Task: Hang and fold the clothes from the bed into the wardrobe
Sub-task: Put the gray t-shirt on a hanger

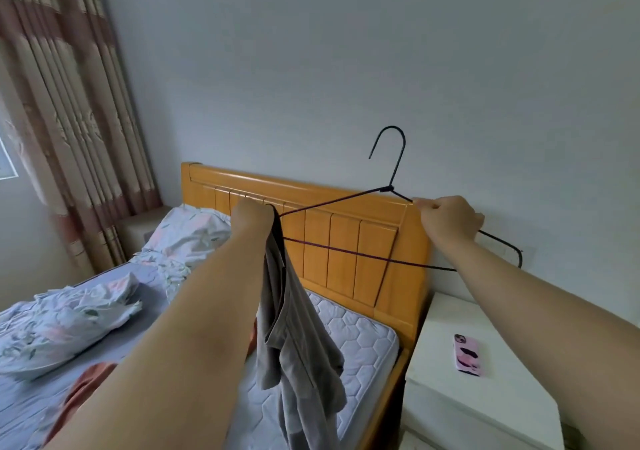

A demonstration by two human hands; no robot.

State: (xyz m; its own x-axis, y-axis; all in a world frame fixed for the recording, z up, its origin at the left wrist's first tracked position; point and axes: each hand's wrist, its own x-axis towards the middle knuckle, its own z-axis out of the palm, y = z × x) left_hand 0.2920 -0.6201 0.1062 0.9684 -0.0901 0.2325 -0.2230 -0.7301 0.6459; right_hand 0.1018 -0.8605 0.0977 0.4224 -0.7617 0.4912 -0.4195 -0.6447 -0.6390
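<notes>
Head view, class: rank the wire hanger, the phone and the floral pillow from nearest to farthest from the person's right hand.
1. Wire hanger: pinched in the right hand.
2. Phone: on the white nightstand, below the hand.
3. Floral pillow: far left, across the bed.

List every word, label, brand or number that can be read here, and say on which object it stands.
None: no text can be read in this picture.
The phone case on the white bedside table shows only a pink and dark pattern, no letters.
The grey garment in the left hand, the wire hanger in the right hand and the headboard carry no visible label.
</notes>
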